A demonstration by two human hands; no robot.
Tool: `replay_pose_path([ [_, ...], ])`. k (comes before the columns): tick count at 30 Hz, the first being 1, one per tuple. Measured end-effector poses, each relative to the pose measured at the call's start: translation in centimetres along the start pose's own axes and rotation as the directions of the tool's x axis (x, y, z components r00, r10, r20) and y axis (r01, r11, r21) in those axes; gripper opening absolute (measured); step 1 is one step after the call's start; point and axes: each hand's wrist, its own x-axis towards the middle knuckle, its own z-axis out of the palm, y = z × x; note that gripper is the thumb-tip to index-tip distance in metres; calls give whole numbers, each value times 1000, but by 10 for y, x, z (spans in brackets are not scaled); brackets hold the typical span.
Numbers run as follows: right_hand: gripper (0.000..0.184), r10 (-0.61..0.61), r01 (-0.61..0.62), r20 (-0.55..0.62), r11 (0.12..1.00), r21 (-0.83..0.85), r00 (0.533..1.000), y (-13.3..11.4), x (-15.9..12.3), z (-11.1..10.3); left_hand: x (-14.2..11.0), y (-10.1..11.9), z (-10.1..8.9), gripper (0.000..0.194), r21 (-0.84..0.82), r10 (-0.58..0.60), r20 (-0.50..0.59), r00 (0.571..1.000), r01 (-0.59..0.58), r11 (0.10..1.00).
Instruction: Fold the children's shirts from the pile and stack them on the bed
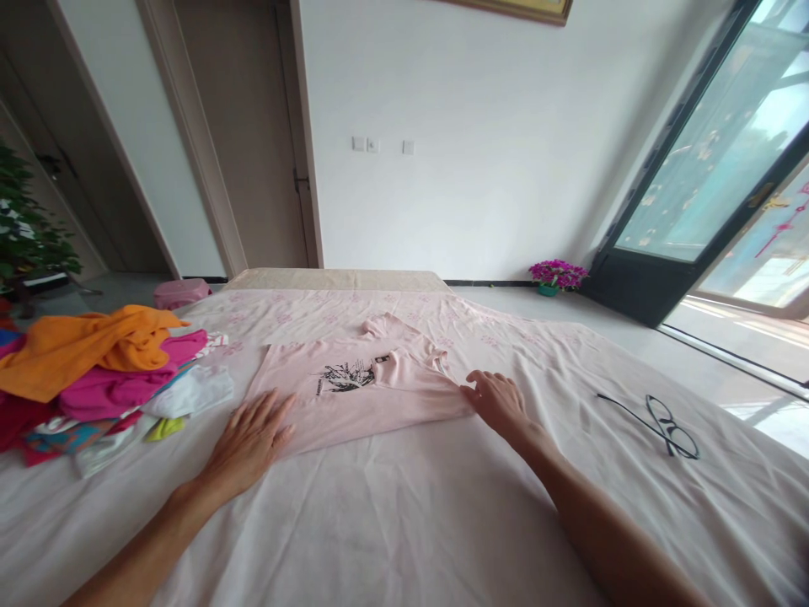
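Observation:
A pale pink T-shirt (pixel 392 400) with a black print lies sideways and spread out in front of me, its neckline and sleeves toward the right. My left hand (pixel 253 434) rests flat on the hem end at the left, with fingers stretched out. At the opposite end, my right hand (pixel 499 400) touches the shirt's right edge near the sleeve. Its fingers are slightly bent and apart, and I see no cloth gripped between them. Some creases run across the shirt around the neckline.
Bright clothes are heaped at the left, with an orange garment (pixel 107 337) on top. Black-framed glasses (pixel 670 428) lie on the pink flowered sheet (pixel 404 523) at the right. Beyond are a pink stool (pixel 182 292), purple potted flowers (pixel 557 274) and a glass door (pixel 683 194).

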Motion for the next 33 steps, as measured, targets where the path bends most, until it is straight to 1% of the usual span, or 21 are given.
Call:
replay_pose_path([
  [2, 36, -139, 139, -76, 990, -7, 987, -18, -3, -3, 2, 6, -6, 53, 5, 4, -41, 999, -4, 1000],
  [4, 45, -322, 326, -94, 945, 35, 942, -37, -6, 0, 4, 15, -13, 52, -22, 70, -63, 996, -71, 997],
  [6, 54, -486, 492, -79, 867, 78, 870, -52, -8, 10, 4, 23, -19, 53, -80, 170, -31, 985, -172, 982],
  [7, 57, -542, 545, -63, 833, 93, 838, -57, -8, 17, 4, 26, -22, 54, -110, 210, 1, 978, -208, 972],
  [8, 59, -576, 577, -42, 811, 102, 817, -58, -8, 25, 3, 28, -24, 54, -135, 235, 35, 971, -228, 964],
  [9, 61, -590, 589, -22, 801, 106, 807, -58, -6, 33, 3, 29, -25, 55, -153, 251, 67, 966, -238, 959],
  [11, 62, -583, 580, 8, 809, 94, 812, -51, -2, 49, 0, 27, -27, 55, -166, 256, 111, 960, -236, 957],
  [14, 64, -525, 524, 8, 850, 48, 851, -38, 4, 64, -4, 17, -27, 57, -148, 217, 127, 968, -198, 969],
  [17, 66, -477, 477, -2, 878, 20, 879, -34, 5, 70, -7, 3, -24, 58, -125, 151, 119, 981, -137, 983],
  [21, 64, -435, 435, 9, 900, -3, 900, -39, 1, 70, -9, -12, -16, 57, -94, 45, 112, 993, -34, 995],
  [24, 61, -414, 415, 24, 910, -25, 910, -44, -1, 64, -9, -16, -11, 57, -74, 12, 108, 994, -4, 997],
  [27, 54, -405, 407, 48, 913, -27, 913, -51, -1, 46, -10, -15, -11, 57, -67, 8, 105, 994, -1, 998],
  [30, 44, -361, 365, 92, 931, -28, 928, -65, 5, 23, -7, -10, -16, 56, -71, -11, 106, 994, 19, 997],
  [33, 40, -337, 338, 78, 941, -7, 938, -81, 16, 9, 6, 4, -27, 43, -96, -74, 105, 992, 84, 992],
])
